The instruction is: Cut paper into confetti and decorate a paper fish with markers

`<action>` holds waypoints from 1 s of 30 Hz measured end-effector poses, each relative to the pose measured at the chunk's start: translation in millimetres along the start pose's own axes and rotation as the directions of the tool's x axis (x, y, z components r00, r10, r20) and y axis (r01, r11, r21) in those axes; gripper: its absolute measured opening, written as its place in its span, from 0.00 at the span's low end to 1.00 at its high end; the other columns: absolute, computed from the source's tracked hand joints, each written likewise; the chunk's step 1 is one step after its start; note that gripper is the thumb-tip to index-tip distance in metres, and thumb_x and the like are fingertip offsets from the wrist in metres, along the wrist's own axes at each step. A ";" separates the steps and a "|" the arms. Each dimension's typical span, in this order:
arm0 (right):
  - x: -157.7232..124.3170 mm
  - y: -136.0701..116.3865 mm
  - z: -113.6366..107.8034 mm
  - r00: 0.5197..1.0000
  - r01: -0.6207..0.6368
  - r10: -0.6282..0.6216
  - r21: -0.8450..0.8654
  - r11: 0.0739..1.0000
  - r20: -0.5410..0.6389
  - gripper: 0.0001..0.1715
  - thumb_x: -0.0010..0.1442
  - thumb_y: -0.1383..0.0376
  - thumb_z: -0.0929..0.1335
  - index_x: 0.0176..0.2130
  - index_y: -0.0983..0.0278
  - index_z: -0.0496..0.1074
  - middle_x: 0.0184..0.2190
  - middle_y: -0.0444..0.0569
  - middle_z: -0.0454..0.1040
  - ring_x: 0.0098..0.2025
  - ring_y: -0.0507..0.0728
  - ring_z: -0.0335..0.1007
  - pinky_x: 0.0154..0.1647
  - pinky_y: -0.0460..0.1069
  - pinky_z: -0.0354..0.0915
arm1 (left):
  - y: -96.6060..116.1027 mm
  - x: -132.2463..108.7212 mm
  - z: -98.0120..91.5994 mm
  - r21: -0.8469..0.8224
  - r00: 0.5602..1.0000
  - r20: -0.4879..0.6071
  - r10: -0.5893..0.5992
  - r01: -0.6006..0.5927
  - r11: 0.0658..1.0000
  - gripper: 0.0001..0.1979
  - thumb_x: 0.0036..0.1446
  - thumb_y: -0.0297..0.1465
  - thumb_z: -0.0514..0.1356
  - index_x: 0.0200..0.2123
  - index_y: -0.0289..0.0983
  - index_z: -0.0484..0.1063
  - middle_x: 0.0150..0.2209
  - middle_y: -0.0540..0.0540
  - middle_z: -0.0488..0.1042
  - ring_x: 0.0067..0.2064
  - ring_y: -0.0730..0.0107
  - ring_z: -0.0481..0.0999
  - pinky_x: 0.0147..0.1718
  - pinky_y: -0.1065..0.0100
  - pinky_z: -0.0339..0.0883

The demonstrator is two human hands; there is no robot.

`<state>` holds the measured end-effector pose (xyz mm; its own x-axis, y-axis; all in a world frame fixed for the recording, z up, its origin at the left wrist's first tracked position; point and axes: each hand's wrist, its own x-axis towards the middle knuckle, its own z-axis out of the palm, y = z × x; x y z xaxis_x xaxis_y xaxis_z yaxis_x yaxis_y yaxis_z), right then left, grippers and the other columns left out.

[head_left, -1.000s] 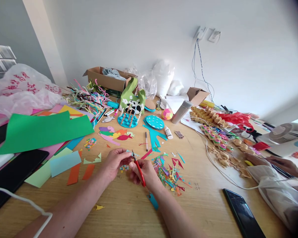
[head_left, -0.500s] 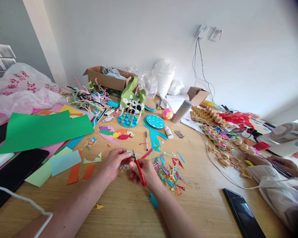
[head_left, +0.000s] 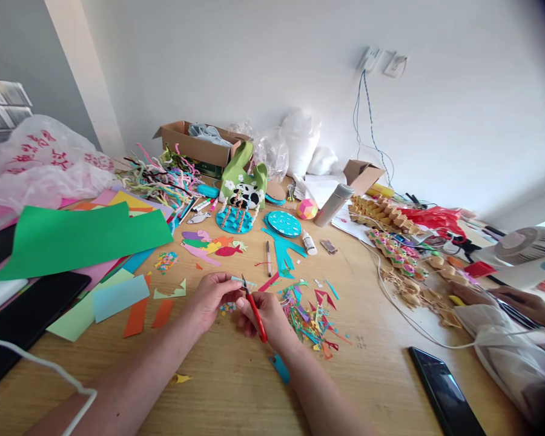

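My right hand (head_left: 271, 313) is closed round a pair of red-handled scissors (head_left: 256, 315), their dark tips pointing away from me. Opposite it, my left hand (head_left: 213, 297) pinches a small light-blue paper strip (head_left: 249, 283) right beside the blades. My fingers hide part of the strip. Beneath the hands lie small coloured paper dots (head_left: 228, 308). A heap of colourful paper scraps (head_left: 306, 315) spreads just right of my right hand. Beyond the hands, several cut paper fish (head_left: 213, 242) overlap on the table, and a pen (head_left: 268, 259) lies to their right.
Coloured paper sheets (head_left: 86, 236) and a black device (head_left: 40, 321) cover the left side. A grey bottle (head_left: 333, 206) stands at the back. To the right are a phone (head_left: 445, 390), a white cable (head_left: 404, 318) and another person's hand (head_left: 522, 303).
Both hands, the scissors and the paper strip stay practically in place. The whole view has shifted very slightly.
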<state>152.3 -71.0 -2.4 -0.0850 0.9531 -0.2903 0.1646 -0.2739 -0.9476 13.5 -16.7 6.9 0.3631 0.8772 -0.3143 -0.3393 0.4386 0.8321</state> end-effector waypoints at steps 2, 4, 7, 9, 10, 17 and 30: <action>-0.3 -0.7 -0.2 1.000 0.001 -0.001 0.005 1.000 0.001 0.33 0.45 0.38 0.71 0.23 0.65 0.65 0.16 0.46 0.72 0.14 0.50 0.65 0.14 0.43 0.59 | 0.6 -0.2 0.0 0.009 1.000 0.005 -0.004 0.004 1.000 0.11 0.33 0.32 0.71 0.20 0.34 0.75 0.21 0.46 0.76 0.24 0.71 0.73 0.27 0.70 0.65; -0.6 -1.5 -0.4 1.000 -0.002 0.001 0.009 1.000 0.004 0.33 0.45 0.39 0.72 0.23 0.64 0.64 0.16 0.45 0.72 0.14 0.50 0.65 0.14 0.43 0.58 | 1.2 -0.6 0.1 0.016 1.000 0.008 -0.008 0.008 1.000 0.11 0.33 0.32 0.71 0.20 0.34 0.75 0.21 0.47 0.76 0.24 0.71 0.73 0.27 0.70 0.65; -0.9 -1.9 -0.5 1.000 -0.001 0.000 0.014 1.000 0.009 0.32 0.45 0.39 0.72 0.23 0.64 0.64 0.15 0.45 0.71 0.14 0.50 0.65 0.13 0.43 0.57 | 1.8 -1.0 0.3 0.031 1.000 0.013 -0.012 0.012 0.999 0.10 0.33 0.33 0.70 0.20 0.34 0.75 0.21 0.47 0.76 0.24 0.71 0.73 0.27 0.70 0.64; -0.9 -1.4 -0.4 1.000 -0.002 0.002 0.015 1.000 0.008 0.32 0.45 0.40 0.72 0.23 0.64 0.64 0.15 0.45 0.71 0.14 0.50 0.65 0.12 0.43 0.57 | 2.1 -1.3 0.4 0.048 1.000 0.021 -0.016 0.015 0.999 0.10 0.33 0.33 0.70 0.20 0.34 0.75 0.21 0.47 0.76 0.24 0.71 0.73 0.26 0.70 0.64; -0.8 -1.0 -0.5 1.000 -0.004 0.003 0.013 1.000 0.007 0.32 0.46 0.40 0.72 0.24 0.64 0.64 0.16 0.45 0.71 0.14 0.50 0.65 0.13 0.43 0.57 | 2.3 -1.4 0.4 0.056 1.000 0.026 -0.017 0.016 0.998 0.10 0.34 0.33 0.70 0.20 0.34 0.75 0.21 0.47 0.76 0.24 0.71 0.72 0.26 0.70 0.63; 0.1 2.5 -2.0 1.000 0.009 -0.009 0.019 1.000 0.014 0.31 0.47 0.42 0.73 0.24 0.65 0.64 0.16 0.44 0.71 0.14 0.50 0.65 0.12 0.42 0.57 | 3.8 -0.7 -0.5 0.086 0.999 0.045 -0.005 0.001 0.996 0.10 0.34 0.34 0.69 0.21 0.34 0.75 0.21 0.47 0.76 0.25 0.71 0.73 0.28 0.69 0.64; -0.4 1.2 -1.1 1.000 0.011 -0.011 0.035 0.999 0.017 0.30 0.47 0.43 0.73 0.23 0.65 0.64 0.15 0.44 0.70 0.14 0.49 0.64 0.12 0.42 0.57 | 1.7 1.7 -2.9 0.113 0.998 0.055 -0.014 0.008 0.994 0.11 0.35 0.35 0.68 0.22 0.33 0.75 0.22 0.47 0.76 0.25 0.70 0.72 0.29 0.68 0.64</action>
<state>153.5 -71.5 -3.4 -0.1032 0.9539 -0.2819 0.1287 -0.2682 -0.9547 11.1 -13.9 6.4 0.4148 0.8588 -0.3006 -0.2362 0.4207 0.8759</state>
